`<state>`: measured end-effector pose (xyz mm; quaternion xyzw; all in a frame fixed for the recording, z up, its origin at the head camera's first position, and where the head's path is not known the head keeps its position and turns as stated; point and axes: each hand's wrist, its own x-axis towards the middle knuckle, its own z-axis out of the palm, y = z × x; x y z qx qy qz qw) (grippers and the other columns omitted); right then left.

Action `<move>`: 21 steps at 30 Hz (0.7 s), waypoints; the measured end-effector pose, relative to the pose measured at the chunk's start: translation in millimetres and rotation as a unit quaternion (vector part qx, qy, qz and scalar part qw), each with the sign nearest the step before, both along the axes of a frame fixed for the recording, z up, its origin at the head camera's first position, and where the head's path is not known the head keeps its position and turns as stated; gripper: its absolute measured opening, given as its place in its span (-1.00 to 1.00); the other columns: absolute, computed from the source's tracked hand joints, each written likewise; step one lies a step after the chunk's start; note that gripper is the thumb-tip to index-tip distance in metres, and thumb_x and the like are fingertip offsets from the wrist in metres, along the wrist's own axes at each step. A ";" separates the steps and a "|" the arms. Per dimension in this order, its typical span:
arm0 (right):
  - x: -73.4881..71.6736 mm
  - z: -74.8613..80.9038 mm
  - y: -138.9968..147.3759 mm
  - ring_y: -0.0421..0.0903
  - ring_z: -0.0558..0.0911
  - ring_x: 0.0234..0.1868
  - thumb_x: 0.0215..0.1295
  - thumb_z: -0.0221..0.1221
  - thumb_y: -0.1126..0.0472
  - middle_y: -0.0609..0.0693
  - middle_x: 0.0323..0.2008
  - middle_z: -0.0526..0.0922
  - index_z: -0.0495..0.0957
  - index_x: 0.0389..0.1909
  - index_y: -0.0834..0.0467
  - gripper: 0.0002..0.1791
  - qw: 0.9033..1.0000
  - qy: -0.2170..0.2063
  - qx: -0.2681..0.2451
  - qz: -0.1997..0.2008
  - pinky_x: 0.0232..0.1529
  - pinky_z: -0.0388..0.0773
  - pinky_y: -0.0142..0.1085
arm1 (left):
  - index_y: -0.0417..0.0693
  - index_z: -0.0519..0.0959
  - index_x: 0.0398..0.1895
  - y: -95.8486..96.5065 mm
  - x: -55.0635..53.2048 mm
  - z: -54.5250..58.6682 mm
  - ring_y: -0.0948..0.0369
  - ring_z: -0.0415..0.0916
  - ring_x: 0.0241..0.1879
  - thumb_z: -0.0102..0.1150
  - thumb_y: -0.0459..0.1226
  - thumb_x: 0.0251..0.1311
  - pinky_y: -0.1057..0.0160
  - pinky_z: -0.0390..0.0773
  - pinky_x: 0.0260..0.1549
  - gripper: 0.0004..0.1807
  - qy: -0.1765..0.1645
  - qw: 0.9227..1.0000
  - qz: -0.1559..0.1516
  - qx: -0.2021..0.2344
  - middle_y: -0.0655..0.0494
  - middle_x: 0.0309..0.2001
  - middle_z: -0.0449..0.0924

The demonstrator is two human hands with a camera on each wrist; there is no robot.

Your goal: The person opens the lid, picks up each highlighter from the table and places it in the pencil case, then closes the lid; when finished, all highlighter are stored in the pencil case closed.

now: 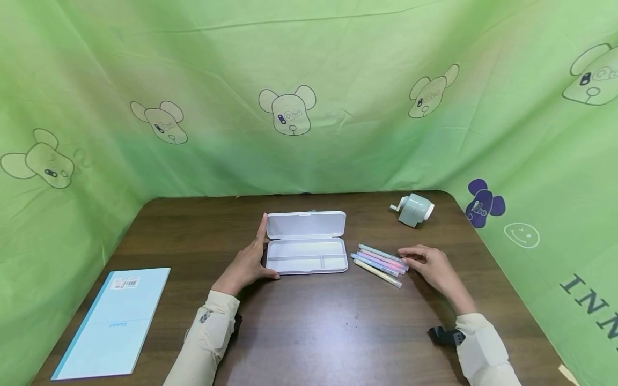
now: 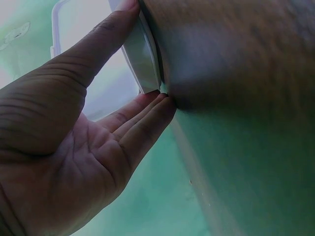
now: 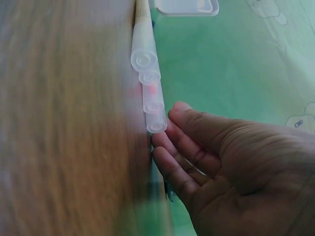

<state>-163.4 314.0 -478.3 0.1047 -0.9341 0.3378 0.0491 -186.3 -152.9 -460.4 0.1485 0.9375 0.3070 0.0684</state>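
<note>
"INN" [image 1: 593,302] on green curtain [image 1: 347,161]

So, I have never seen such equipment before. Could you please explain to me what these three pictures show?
No machine works here, only a person's two bare hands. The wide picture comes from a camera worn on the head; the two close ones come from cameras on the left and right wrists. On the brown table are a light blue notebook, an open white pencil case, some pens and a pencil sharpener. A green cloth hangs behind. The left hand touches the left end of the pencil case, with thumb and fingers spread. The right hand is at the right ends of the pens; whether it touches them, I cannot tell. Nothing looks lifted off the table.
</note>
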 end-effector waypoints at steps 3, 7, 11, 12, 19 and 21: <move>0.8 -0.1 -1.2 0.18 0.75 0.06 0.43 0.40 0.36 0.20 0.00 0.82 0.82 0.02 0.26 -0.80 1.000 0.000 -0.001 0.001 0.00 0.66 -0.18 | 0.11 -0.59 0.76 0.5 -0.1 0.5 -0.40 0.35 0.47 0.77 -0.26 0.01 -0.33 0.43 0.38 0.70 -0.005 1.000 0.001 0.000 -0.39 0.69 -0.02; 0.8 -0.3 -2.6 0.19 0.75 0.05 0.44 0.39 0.36 0.17 -0.03 0.82 0.83 0.00 0.25 -0.81 1.000 0.008 0.007 -0.002 0.02 0.66 -0.08 | 0.11 -0.58 0.76 0.9 -0.3 1.1 -0.39 0.35 0.47 0.77 -0.26 0.01 -0.34 0.42 0.39 0.70 -0.006 1.000 0.002 0.002 -0.38 0.69 -0.01; 0.2 -1.0 -3.7 0.20 0.75 0.04 0.42 0.40 0.38 0.17 -0.05 0.82 0.83 -0.01 0.24 -0.82 1.000 0.014 0.015 -0.004 0.02 0.66 0.00 | 0.16 -0.61 0.75 1.0 0.4 1.9 -0.39 0.34 0.47 0.77 -0.26 0.01 -0.34 0.41 0.39 0.71 -0.004 1.000 0.002 0.002 -0.38 0.69 -0.02; 0.0 -1.3 -4.0 0.19 0.76 0.02 0.42 0.40 0.39 0.17 -0.05 0.82 0.83 -0.01 0.25 -0.82 1.000 0.015 0.016 -0.004 0.00 0.66 -0.01 | 0.18 -0.62 0.75 1.1 0.4 2.0 -0.39 0.34 0.48 0.77 -0.25 0.01 -0.34 0.41 0.39 0.71 -0.005 1.000 0.002 0.001 -0.38 0.69 -0.02; -1.5 -3.0 -6.2 -0.08 0.69 -0.20 0.36 0.42 0.43 0.15 -0.11 0.81 0.83 -0.04 0.27 -0.81 1.000 0.023 0.017 -0.002 -0.19 0.63 -0.28 | 0.17 -0.62 0.75 0.6 1.2 3.3 -0.39 0.34 0.48 0.77 -0.26 0.00 -0.34 0.42 0.38 0.72 -0.008 1.000 0.004 0.000 -0.38 0.69 -0.02; -1.5 -3.4 -7.1 -0.10 0.68 -0.21 0.35 0.42 0.44 0.13 -0.12 0.81 0.83 -0.05 0.27 -0.81 0.999 0.030 0.021 0.000 -0.20 0.61 -0.28 | 0.16 -0.62 0.75 0.8 0.9 2.8 -0.40 0.35 0.47 0.78 -0.26 -0.01 -0.35 0.43 0.37 0.72 -0.007 1.000 0.003 0.000 -0.40 0.68 0.00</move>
